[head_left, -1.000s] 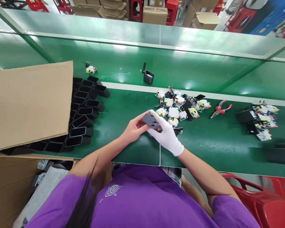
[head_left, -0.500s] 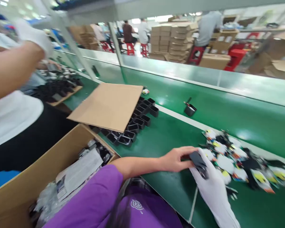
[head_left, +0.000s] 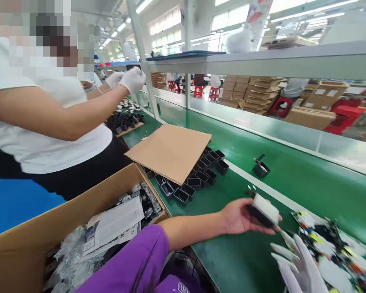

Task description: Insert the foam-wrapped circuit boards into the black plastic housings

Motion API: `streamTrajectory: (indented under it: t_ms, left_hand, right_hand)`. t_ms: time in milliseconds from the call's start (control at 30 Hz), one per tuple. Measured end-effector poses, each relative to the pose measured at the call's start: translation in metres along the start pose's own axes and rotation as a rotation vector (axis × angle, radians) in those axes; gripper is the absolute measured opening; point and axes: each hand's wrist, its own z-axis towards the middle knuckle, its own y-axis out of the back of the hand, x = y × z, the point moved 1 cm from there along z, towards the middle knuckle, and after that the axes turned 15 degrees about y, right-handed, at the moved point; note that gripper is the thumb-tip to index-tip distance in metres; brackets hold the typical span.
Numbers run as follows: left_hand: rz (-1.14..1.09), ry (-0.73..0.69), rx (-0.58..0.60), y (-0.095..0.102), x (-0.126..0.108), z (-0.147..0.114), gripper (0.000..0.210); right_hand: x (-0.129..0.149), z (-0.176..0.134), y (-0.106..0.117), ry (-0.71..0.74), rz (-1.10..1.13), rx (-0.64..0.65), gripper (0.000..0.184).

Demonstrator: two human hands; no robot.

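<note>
Head view: a block point(head_left: 264, 211) is held above the bench point(head_left: 232, 260) in the bare left hand point(head_left: 239, 217), its fingers closed around the sides. The block is tilted, with a white face turned upward and a black side below; two small pale prongs are seen at its far end. The gloved right hand point(head_left: 297, 262) is held palm inward, just beside the block, with fingers spread wide; whether a fingertip is touched to the block cannot be told. The glove is partly cut off by the lower edge.

To the right of the glove, boards point(head_left: 334, 270) are heaped, marked with white, yellow and orange. Beyond the left hand, a black box point(head_left: 261, 171) is set near the pale strip point(head_left: 247, 176), with a dark part stuck up from it. Farther left, black shells point(head_left: 201, 176) are packed in rows, partly covered by a cardboard sheet point(head_left: 171, 151). Below them, an open carton point(head_left: 79, 202) is filled with papers point(head_left: 117, 228), plastic point(head_left: 75, 258) and dark parts.

At upper left, something dark is held up in the gloved hands point(head_left: 133, 79) of a co-worker in a white shirt point(head_left: 70, 126).
</note>
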Motion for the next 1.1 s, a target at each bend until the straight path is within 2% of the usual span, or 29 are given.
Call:
streamTrajectory:
  t_ms: [67,200,300,533,733,900,1100]
  left_hand:
    - [-0.154,-0.009,0.06,-0.008,-0.011,-0.013,0.049]
    - [-0.348,-0.037,-0.102,-0.011,-0.025,-0.028,0.038]
    - [-0.312,-0.027,-0.173,-0.01,-0.025,-0.03,0.037]
    - [-0.24,-0.001,-0.157,-0.019,-0.018,-0.031,0.035]
    - [-0.229,0.012,-0.157,-0.023,-0.019,-0.031,0.034]
    - [-0.234,0.034,-0.223,-0.025,-0.019,-0.03,0.033]
    - [-0.199,0.031,-0.256,-0.027,-0.018,-0.023,0.039]
  right_hand:
    - [0.02,0.002,-0.001,0.029,-0.001,-0.009,0.059]
    - [0.036,0.011,-0.005,0.091,-0.083,0.004,0.046]
    - [0.036,0.012,-0.006,0.144,-0.158,0.019,0.041]
    - [0.038,0.007,-0.007,0.267,-0.262,0.114,0.04]
    - [0.039,0.007,-0.006,0.269,-0.235,0.139,0.04]
    - [0.039,0.007,-0.004,0.282,-0.213,0.144,0.043]
    - [0.037,0.007,-0.009,0.224,-0.174,0.055,0.04]
